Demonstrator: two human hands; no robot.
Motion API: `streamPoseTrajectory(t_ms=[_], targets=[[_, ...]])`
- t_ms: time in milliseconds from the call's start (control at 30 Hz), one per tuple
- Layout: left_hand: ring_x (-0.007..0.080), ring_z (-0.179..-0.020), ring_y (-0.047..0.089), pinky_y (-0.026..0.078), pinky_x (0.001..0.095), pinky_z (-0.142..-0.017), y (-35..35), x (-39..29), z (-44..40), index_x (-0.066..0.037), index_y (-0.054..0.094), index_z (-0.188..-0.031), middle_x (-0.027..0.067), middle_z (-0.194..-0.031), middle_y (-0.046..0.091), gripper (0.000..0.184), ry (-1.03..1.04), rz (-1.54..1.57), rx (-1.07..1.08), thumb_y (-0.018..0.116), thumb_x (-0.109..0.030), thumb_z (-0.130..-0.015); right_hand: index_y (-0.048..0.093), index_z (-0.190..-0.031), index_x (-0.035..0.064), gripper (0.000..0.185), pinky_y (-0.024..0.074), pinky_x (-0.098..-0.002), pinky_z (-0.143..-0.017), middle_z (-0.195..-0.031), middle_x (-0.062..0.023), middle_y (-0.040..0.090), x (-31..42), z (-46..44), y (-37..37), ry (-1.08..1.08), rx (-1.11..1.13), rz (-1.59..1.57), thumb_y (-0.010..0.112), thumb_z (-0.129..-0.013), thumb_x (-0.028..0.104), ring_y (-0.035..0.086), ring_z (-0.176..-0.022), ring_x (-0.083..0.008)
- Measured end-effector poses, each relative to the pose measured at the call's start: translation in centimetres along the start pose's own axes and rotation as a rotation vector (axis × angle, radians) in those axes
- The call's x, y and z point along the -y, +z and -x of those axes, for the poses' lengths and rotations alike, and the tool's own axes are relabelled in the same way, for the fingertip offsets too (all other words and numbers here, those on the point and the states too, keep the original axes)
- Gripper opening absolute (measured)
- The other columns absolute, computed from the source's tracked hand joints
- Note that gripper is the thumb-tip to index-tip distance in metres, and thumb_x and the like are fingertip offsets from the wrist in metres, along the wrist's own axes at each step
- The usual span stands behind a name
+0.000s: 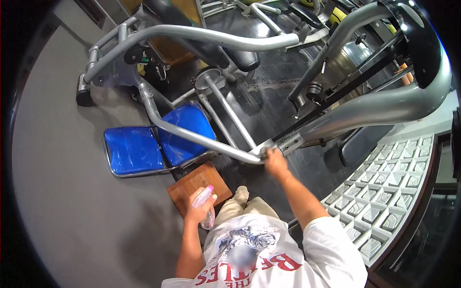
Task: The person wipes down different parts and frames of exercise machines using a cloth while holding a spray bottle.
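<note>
My left hand (196, 211) is wrapped round a clear spray bottle (202, 197) with a pink top, held over a brown wooden box or board (192, 183). My right hand (275, 163) reaches forward to the low joint of a grey exercise machine (253, 158), where a curved tube meets the thick frame. Its fingers are curled against the metal there. Whether a cloth or anything else lies under them is hidden. The machine's long tube (192, 140) runs from this joint up to the left.
A blue folding chair (134, 150) lies beside the machine on the left. A curved grey handle (206, 34) crosses overhead, and a thick frame arm (374, 106) rises at right. White patterned panelling (372, 192) stands to the right. More gym equipment fills the back.
</note>
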State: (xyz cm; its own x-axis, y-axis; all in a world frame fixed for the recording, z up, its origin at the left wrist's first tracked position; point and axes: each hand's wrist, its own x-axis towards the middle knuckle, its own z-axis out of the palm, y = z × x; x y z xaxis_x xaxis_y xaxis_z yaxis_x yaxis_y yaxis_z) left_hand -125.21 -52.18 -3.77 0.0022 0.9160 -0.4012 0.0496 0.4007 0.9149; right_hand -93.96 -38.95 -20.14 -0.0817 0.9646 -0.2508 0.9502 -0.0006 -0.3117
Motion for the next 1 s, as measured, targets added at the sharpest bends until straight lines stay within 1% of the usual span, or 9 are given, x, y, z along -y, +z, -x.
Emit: streamPoseTrajectory(t_ms=[200,400,500,567,667,800,867,933,1000], targets=[[0.0120,-0.051,0.055,0.046,0.0279,-0.049,1.3,1.0,4.0,0.000,0.058,-0.095,0.0037,-0.071,0.057,0.019,-0.043,0.017,-0.107,0.070,-0.013,-0.087,0.055,-0.123,0.0061,0.042,0.0481,-0.0500,-0.092,-0.118,-0.0217,0.054,-6.4,-2.0,-0.8,0.135,-0.241,0.013,0.064,-0.084,0.016,0.055,-0.108,-0.0424],[0.0118,-0.051,0.055,0.045,0.0275,-0.050,2.9,3.1,7.0,0.000,0.059,-0.094,0.0036,-0.071,0.057,0.019,-0.081,-0.008,-0.162,0.070,-0.013,-0.087,0.051,-0.121,0.0055,0.042,0.0514,-0.0498,-0.089,-0.117,-0.0224,0.054,3.3,1.5,5.6,-0.033,-0.093,-0.296,0.066,-0.084,0.019,0.059,-0.109,-0.0416],[0.0116,-0.052,0.055,0.045,0.0274,-0.050,3.3,3.6,9.0,0.000,0.059,-0.095,0.0038,-0.071,0.058,0.018,-0.111,0.001,-0.176,0.070,-0.013,-0.087,0.054,-0.122,0.0090,0.041,0.0524,-0.0502,-0.086,-0.113,-0.0217,0.058,0.7,-0.6,2.2,-0.161,0.051,-0.051,0.065,-0.084,0.020,0.061,-0.104,-0.0413],[0.0110,-0.051,0.055,0.045,0.0272,-0.049,3.5,3.5,9.2,-0.001,0.059,-0.093,0.0031,-0.069,0.057,0.017,-0.102,0.005,-0.199,0.070,-0.013,-0.088,0.059,-0.113,0.0063,0.033,0.0497,-0.0504,-0.088,-0.111,-0.0225,0.058,-3.4,-3.6,-0.1,-0.157,-0.119,0.086,0.062,-0.083,0.018,0.059,-0.103,-0.0397],[0.0097,-0.051,0.055,0.044,0.0270,-0.048,3.7,3.9,11.0,-0.002,0.059,-0.090,0.0015,-0.065,0.056,0.016,-0.109,-0.024,-0.237,0.069,-0.013,-0.090,0.060,-0.106,0.0033,0.028,0.0492,-0.0507,-0.084,-0.099,-0.0215,0.063,-6.9,-4.2,-3.1,0.074,-0.300,0.123,0.064,-0.083,0.020,0.061,-0.096,-0.0404],[0.0098,-0.051,0.055,0.045,0.0273,-0.049,3.8,5.3,12.3,-0.002,0.059,-0.090,0.0014,-0.065,0.056,0.017,-0.139,-0.022,-0.219,0.070,-0.014,-0.090,0.059,-0.106,0.0020,0.031,0.0513,-0.0508,-0.082,-0.095,-0.0222,0.066,-4.3,-4.4,1.3,0.018,-0.147,-0.182,0.064,-0.086,0.024,0.064,-0.093,-0.0421],[0.0098,-0.051,0.056,0.045,0.0273,-0.049,4.3,5.8,12.5,-0.002,0.059,-0.091,0.0015,-0.066,0.057,0.017,-0.156,-0.010,-0.200,0.070,-0.015,-0.090,0.059,-0.108,0.0030,0.036,0.0516,-0.0512,-0.083,-0.097,-0.0232,0.067,-0.7,-2.7,5.3,-0.151,-0.018,-0.024,0.065,-0.085,0.030,0.065,-0.093,-0.0421],[0.0099,-0.051,0.056,0.045,0.0273,-0.049,4.8,5.5,12.0,-0.002,0.059,-0.091,0.0016,-0.066,0.057,0.017,-0.165,-0.026,-0.196,0.070,-0.015,-0.090,0.061,-0.107,0.0033,0.039,0.0517,-0.0511,-0.084,-0.099,-0.0243,0.067,3.2,-0.1,5.1,-0.078,-0.074,-0.206,0.063,-0.085,0.036,0.066,-0.095,-0.0424],[0.0107,-0.051,0.056,0.045,0.0268,-0.050,5.0,4.5,11.5,-0.001,0.060,-0.095,0.0027,-0.067,0.058,0.018,-0.135,-0.017,-0.172,0.070,-0.015,-0.089,0.062,-0.108,0.0040,0.040,0.0523,-0.0505,-0.086,-0.100,-0.0244,0.067,2.8,-0.7,0.9,-0.072,0.151,-0.060,0.062,-0.085,0.038,0.066,-0.095,-0.0424]])
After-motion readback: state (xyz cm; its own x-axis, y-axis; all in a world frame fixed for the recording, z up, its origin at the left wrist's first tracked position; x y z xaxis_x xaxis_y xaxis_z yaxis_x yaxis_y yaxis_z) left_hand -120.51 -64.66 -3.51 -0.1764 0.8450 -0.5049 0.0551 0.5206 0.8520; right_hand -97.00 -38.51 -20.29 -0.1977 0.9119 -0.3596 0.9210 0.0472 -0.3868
